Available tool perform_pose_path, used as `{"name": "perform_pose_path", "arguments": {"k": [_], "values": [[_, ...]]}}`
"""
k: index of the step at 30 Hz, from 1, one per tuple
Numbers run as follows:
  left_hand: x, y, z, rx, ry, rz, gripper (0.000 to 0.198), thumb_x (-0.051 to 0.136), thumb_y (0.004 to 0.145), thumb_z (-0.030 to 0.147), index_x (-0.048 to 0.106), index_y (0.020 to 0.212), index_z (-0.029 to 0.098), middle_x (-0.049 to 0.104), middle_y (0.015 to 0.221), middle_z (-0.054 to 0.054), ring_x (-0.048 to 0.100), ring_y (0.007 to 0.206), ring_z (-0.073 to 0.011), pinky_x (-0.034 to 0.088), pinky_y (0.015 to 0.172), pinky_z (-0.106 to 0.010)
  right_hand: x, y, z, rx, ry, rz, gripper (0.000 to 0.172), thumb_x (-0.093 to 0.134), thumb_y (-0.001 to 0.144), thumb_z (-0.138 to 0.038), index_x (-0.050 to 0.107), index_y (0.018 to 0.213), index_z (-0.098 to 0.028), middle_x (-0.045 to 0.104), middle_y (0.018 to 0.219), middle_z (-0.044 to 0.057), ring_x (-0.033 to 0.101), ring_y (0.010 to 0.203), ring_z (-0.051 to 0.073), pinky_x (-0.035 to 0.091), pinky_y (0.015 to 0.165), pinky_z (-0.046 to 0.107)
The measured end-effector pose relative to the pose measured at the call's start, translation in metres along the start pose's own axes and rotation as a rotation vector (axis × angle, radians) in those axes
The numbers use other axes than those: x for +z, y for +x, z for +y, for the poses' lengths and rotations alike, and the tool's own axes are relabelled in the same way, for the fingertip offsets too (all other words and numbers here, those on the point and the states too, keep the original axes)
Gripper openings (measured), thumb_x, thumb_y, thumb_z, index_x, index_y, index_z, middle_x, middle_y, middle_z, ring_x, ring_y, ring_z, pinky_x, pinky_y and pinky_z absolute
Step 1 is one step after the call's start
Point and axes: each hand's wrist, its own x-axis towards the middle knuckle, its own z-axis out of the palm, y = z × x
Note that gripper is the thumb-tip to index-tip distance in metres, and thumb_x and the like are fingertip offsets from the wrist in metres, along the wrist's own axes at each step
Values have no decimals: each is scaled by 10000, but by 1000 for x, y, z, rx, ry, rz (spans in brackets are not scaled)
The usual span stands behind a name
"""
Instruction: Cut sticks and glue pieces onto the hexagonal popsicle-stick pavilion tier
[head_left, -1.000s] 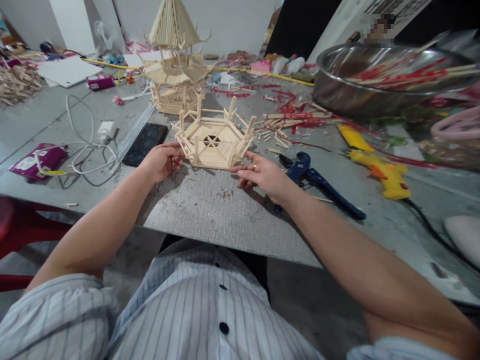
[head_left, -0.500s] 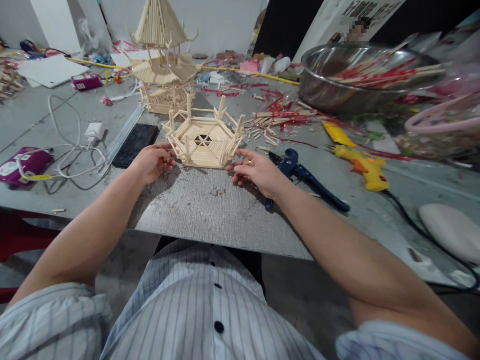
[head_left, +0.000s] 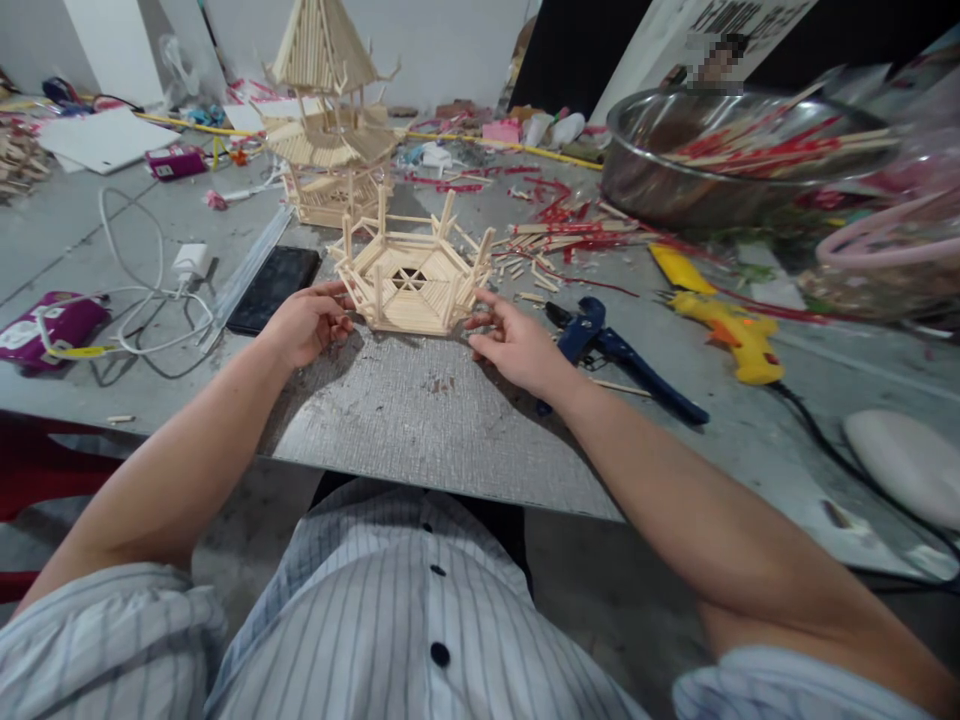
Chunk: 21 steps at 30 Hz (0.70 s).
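Note:
A hexagonal pavilion base [head_left: 411,290] built of thin wooden sticks rests on the table in front of me, with short posts rising at its corners and a spoked opening in the middle. My left hand [head_left: 306,325] holds its left side, index finger stretched to the edge and the other fingers curled. On the right side, my right hand [head_left: 517,345] has its fingertips against the sticks. Behind stands a taller stick pavilion [head_left: 330,130] with a pointed roof. A blue cutter [head_left: 619,350] lies just right of my right hand.
A yellow glue gun [head_left: 735,330] lies at right, near a steel basin [head_left: 660,195] of red-wrapped sticks. Loose sticks and red strips [head_left: 562,235] lie behind the cutter. At left are a black phone [head_left: 274,290], a white charger [head_left: 191,262] with cable and a purple box [head_left: 52,325].
My right hand has shifted slightly, its fingers bending closer along the base's right side. The left hand keeps its place, and the base stays where it was.

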Motion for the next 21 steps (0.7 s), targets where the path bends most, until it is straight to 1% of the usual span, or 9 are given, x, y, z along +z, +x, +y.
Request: {"name": "perform_pose_path", "arguments": {"k": [2,5,10,16,21], "values": [[0,0,0,4,-5,-14,491,467,593,-61,636,1032,81,654,687,-9,562,443,-70,425,402,-164,0,-1,2,-33,-19,11,715,566,766,-165,420,1461,-244,638,1110,57,561,571,82,505,590,278],[-1,1,-1,3,-14,-18,466,470,599,-59,632,1012,82,669,708,-20,565,436,-69,430,392,-162,-1,-2,3,-53,-40,19,701,583,763,-175,442,1446,-242,632,1128,59,547,580,80,517,622,289],[-2,0,-1,0,-17,-38,572,472,603,-76,623,1129,91,665,728,-16,588,452,-69,455,408,-158,0,-3,1,-55,-48,16,698,594,754,-153,461,1431,-258,634,1103,44,535,591,83,541,683,309],[-3,-1,-1,-18,-1,-55,624,466,620,-86,581,1209,86,649,717,-14,618,489,-91,480,447,-172,0,-4,-4,-40,-95,1,706,586,770,-161,432,1456,-220,637,1142,69,533,624,97,537,744,340],[-4,1,-1,-21,6,-63,620,457,629,-94,564,1219,67,657,734,-31,624,507,-93,481,458,-164,0,-5,-6,-48,-115,6,721,582,767,-160,419,1467,-207,638,1156,78,540,625,99,540,754,343]]}}
